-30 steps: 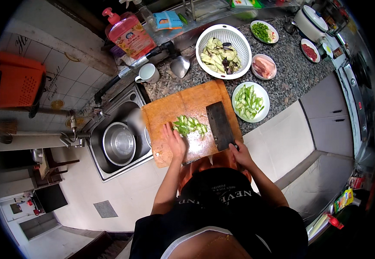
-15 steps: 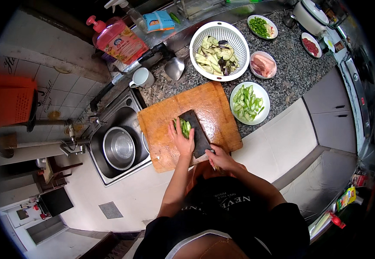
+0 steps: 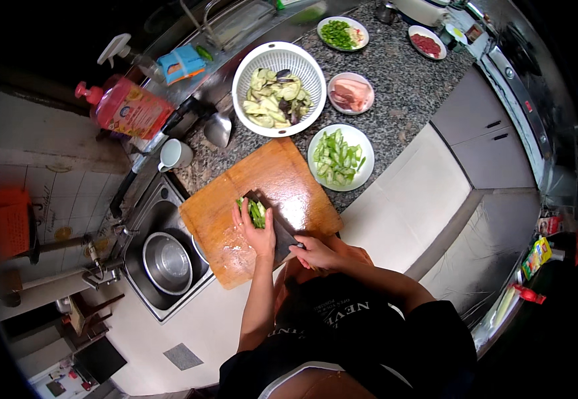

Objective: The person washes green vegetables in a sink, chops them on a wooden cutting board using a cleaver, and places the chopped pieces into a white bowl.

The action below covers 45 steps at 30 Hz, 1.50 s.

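Note:
My left hand (image 3: 257, 234) cups a small heap of sliced green peppers (image 3: 257, 213) against the cleaver. The dark, broad blade of the cleaver (image 3: 279, 233) lies low and tilted over the wooden cutting board (image 3: 219, 199). My right hand (image 3: 317, 253) is closed around the cleaver's handle near the board's front right edge. Part of the blade is hidden behind my left hand. Beyond the board, a white plate (image 3: 367, 169) bears more green pepper slices (image 3: 335, 158).
A white colander (image 3: 241, 100) of cut eggplant stands behind the board, beside a bowl of meat (image 3: 350, 93). To the left are a sink (image 3: 199, 269) with a metal basin (image 3: 167, 264), a mug (image 3: 176, 155), a spatula (image 3: 218, 130) and a pink pump bottle (image 3: 132, 110).
The whole view has turned, so the counter and its things sit further left in the picture. Both hands keep their places at the cleaver and pepper slices, with only slight movement.

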{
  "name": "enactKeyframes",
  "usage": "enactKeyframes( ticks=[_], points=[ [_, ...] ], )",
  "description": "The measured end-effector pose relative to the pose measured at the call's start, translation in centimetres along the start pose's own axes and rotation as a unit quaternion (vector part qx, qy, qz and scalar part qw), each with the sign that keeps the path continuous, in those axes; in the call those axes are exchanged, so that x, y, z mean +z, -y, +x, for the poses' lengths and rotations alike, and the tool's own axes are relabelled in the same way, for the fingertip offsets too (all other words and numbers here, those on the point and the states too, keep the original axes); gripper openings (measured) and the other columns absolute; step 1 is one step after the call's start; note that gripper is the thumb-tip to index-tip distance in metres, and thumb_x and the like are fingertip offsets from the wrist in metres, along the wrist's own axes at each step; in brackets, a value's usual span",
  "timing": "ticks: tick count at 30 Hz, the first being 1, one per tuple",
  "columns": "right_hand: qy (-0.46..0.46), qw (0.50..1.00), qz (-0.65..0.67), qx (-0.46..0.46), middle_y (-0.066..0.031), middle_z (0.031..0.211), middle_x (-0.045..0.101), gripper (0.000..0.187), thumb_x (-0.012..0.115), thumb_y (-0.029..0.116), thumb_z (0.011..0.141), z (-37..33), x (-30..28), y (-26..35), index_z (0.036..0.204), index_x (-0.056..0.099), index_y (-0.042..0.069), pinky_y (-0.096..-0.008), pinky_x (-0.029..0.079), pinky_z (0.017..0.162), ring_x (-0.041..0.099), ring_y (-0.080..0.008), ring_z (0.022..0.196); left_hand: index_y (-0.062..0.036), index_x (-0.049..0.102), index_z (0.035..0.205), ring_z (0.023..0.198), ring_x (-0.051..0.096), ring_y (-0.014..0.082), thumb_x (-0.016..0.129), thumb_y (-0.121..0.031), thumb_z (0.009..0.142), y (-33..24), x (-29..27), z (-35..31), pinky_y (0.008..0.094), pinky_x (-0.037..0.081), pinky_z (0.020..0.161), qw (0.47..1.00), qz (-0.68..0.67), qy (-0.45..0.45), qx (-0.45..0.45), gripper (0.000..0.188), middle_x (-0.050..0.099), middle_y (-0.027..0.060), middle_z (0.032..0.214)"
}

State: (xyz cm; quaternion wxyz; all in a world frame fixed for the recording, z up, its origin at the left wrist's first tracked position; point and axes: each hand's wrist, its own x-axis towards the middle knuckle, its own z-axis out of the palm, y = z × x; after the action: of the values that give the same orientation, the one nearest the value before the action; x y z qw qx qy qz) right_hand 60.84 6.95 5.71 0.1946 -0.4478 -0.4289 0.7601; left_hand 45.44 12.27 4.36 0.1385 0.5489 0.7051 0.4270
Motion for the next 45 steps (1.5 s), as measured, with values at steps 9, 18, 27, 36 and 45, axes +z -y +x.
enactKeyframes(
  ticks=[9,18,27,36,45],
  points=[
    [-0.202,0.975,0.09,-0.008,-0.0022,0.056,0.05,0.028,0.051,0.022,0.091,-6.9,-7.3,1.8,0.112,0.049,0.002,-0.0252,0.04,0.041,0.048,-0.0107,0.045,-0.0074,0.053,0.117,0.121,0.037,0.0334,0.068,-0.011,0.073,-11.4,10.1,1.1,0.04,0.029,0.102,0.982,-0.138,0.086,0.095,0.047,0.042,0.0183,0.129],
    [-0.256,0.963,0.09,-0.011,-0.0006,0.058,0.048,0.012,0.05,0.017,0.091,-10.1,-14.2,4.9,0.092,0.048,0.006,-0.0233,0.041,0.044,0.048,-0.0095,0.047,-0.0063,0.056,0.109,0.119,0.038,0.0346,0.064,-0.014,0.077,-14.4,18.9,1.0,0.0412,0.032,0.1,0.976,-0.143,0.131,0.103,0.034,0.046,0.0157,0.124],
    [-0.268,0.956,0.118,0.005,-0.0018,0.061,0.047,0.013,0.051,0.017,0.091,-12.0,-16.7,5.1,0.089,0.045,0.007,-0.0243,0.041,0.045,0.048,-0.0104,0.048,-0.0047,0.057,0.103,0.118,0.039,0.0352,0.062,-0.012,0.076,-12.2,19.8,1.4,0.0442,0.029,0.101,0.973,-0.011,0.116,0.198,0.029,0.049,0.0152,0.118],
    [-0.278,0.95,0.142,-0.019,-0.0009,0.064,0.049,0.014,0.052,0.018,0.09,-12.9,-17.6,4.7,0.09,0.047,0.005,-0.0242,0.043,0.047,0.05,-0.0105,0.052,-0.0105,0.062,0.104,0.121,0.037,0.0343,0.062,-0.01,0.078,-11.7,18.4,2.4,0.0445,0.028,0.102,0.963,-0.057,0.191,0.182,0.025,0.048,0.0128,0.124],
    [-0.28,0.952,0.12,-0.029,-0.0011,0.063,0.049,0.013,0.052,0.018,0.09,-13.2,-17.1,5.0,0.092,0.049,0.006,-0.0238,0.042,0.047,0.05,-0.0099,0.051,-0.0117,0.058,0.115,0.123,0.036,0.0329,0.057,-0.016,0.084,-11.6,16.4,2.6,0.0418,0.03,0.102,0.948,0.022,0.227,0.223,0.031,0.047,0.0123,0.128]
  ],
)
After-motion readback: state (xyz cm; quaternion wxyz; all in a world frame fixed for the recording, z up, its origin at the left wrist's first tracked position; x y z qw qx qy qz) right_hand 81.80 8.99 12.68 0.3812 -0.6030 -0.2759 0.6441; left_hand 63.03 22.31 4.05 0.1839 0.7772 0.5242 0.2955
